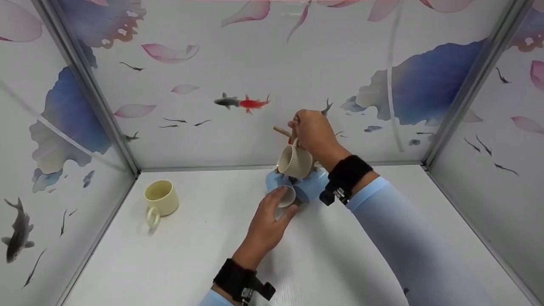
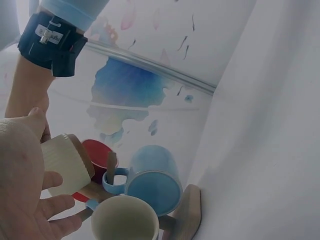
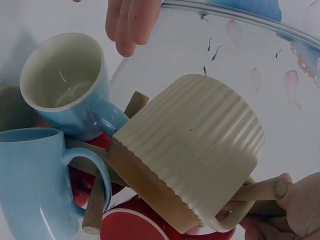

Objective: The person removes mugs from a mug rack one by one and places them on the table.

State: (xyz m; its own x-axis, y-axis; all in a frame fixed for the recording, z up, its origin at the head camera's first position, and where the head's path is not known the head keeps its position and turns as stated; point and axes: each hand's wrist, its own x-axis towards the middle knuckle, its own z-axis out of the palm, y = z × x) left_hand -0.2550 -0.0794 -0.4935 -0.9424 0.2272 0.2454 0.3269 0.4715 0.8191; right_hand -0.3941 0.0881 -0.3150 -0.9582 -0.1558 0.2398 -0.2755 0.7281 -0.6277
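Note:
My right hand (image 1: 313,132) grips the top of a wooden mug tree (image 3: 267,189), its fingers curled round the post. A cream ribbed mug (image 3: 192,150) hangs tilted, its handle looped over a peg beside that hand. Below hang two blue mugs (image 2: 154,175) with pale insides, one of them (image 3: 30,175) lower left in the right wrist view. Red mugs (image 3: 135,227) show partly behind. My left hand (image 1: 265,221) has its fingers spread in front of the lower blue mug; whether it touches the mug I cannot tell.
A pale yellow mug (image 1: 163,197) stands upright on the white table (image 1: 178,259) at the left, its handle toward the front. Printed panels (image 1: 272,68) wall in the back and both sides. The mug tree is near the back wall.

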